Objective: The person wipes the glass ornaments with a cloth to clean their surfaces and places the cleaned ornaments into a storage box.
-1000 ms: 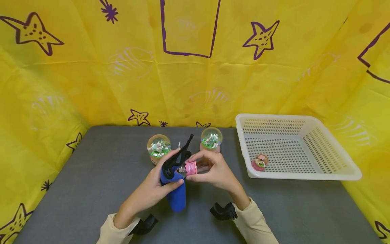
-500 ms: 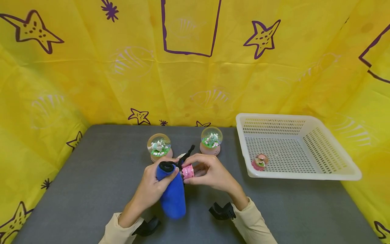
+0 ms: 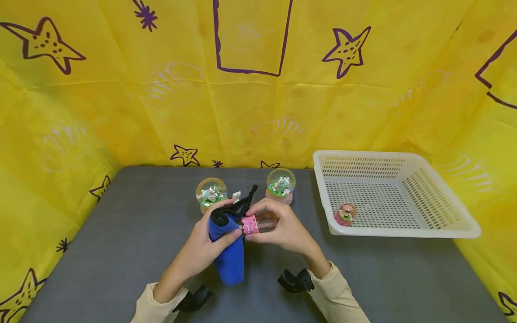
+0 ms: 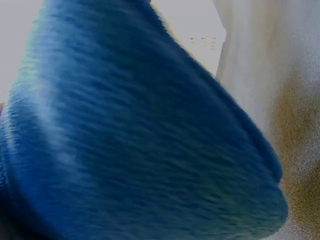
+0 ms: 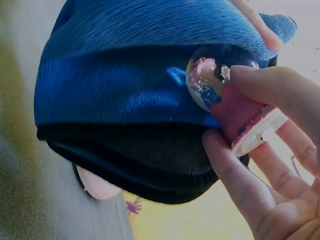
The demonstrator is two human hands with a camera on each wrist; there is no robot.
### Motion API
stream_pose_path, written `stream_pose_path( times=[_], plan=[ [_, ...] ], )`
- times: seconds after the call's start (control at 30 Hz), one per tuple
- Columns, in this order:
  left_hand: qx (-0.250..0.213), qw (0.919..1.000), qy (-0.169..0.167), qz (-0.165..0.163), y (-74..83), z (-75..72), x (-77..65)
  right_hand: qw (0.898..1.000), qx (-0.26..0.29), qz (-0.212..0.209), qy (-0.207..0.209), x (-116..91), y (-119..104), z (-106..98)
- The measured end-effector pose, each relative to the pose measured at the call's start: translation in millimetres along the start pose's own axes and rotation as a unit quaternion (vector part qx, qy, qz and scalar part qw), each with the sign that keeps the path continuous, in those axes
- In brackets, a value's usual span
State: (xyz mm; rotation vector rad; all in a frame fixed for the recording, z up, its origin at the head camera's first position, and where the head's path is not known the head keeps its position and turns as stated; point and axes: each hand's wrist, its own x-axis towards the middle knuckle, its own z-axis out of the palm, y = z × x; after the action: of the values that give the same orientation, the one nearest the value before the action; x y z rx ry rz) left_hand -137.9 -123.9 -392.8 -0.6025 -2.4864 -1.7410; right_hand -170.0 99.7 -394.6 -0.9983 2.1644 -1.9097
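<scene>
A blue cloth with black edging [image 3: 231, 264] is bunched in my left hand [image 3: 198, 249], thumb across its front. My right hand [image 3: 284, 226] pinches a small snow globe [image 3: 250, 225] by its pink base. In the right wrist view, the clear dome of the snow globe [image 5: 202, 82] lies against the blue cloth [image 5: 125, 90], and a fingertip of the other hand [image 5: 267, 37] shows above it. Blue cloth [image 4: 140, 130] fills most of the left wrist view, hiding the left fingers. A black strap and white tag stick up from the cloth.
Two larger snow globes [image 3: 211, 193] [image 3: 280, 185] stand on the grey table [image 3: 121, 242] beyond the hands. A white perforated basket [image 3: 404, 232] at the right holds a small pink snow globe [image 3: 345, 215]. A yellow patterned sheet [image 3: 242, 103] hangs behind and at both sides.
The blue cloth has shifted and refolded around the dome, its black edge and strap dipping, then rising again. Both hands stay close together, the right still pinching the small snow globe.
</scene>
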Motion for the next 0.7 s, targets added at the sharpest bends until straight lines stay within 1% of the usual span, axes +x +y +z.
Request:
stream_pose_path(
  times=[0.07,0.13,0.2,0.27,0.43,0.5,0.57,0.7],
  plan=[
    [-0.010,0.9995,-0.028,-0.009,0.3,0.1,-0.1,1.000,-0.007,-0.015,0.001,0.2,0.9,-0.3],
    [-0.020,0.9988,-0.042,-0.017,0.5,0.5,-0.3,0.999,-0.016,-0.035,-0.001,0.3,1.9,-0.6],
    [-0.022,0.9985,-0.047,-0.020,0.9,1.2,-0.2,0.998,-0.019,-0.051,-0.005,0.5,2.7,-0.9],
    [-0.016,0.9987,-0.045,-0.015,1.6,2.1,-0.3,0.998,-0.022,-0.062,-0.009,0.6,3.1,-1.1],
    [0.044,0.9986,-0.011,0.026,2.6,4.3,-1.1,0.998,-0.028,-0.061,-0.019,1.3,3.2,-0.4],
    [0.059,0.9976,0.007,0.036,2.7,4.6,-1.1,0.997,-0.035,-0.060,-0.021,1.2,3.0,-0.3],
    [0.060,0.9972,0.023,0.036,2.6,4.4,-1.2,0.997,-0.040,-0.059,-0.025,1.1,3.0,-0.1],
    [0.044,0.9971,0.057,0.026,2.2,4.0,-0.5,0.996,-0.046,-0.065,-0.035,1.5,3.4,0.2]
  ],
)
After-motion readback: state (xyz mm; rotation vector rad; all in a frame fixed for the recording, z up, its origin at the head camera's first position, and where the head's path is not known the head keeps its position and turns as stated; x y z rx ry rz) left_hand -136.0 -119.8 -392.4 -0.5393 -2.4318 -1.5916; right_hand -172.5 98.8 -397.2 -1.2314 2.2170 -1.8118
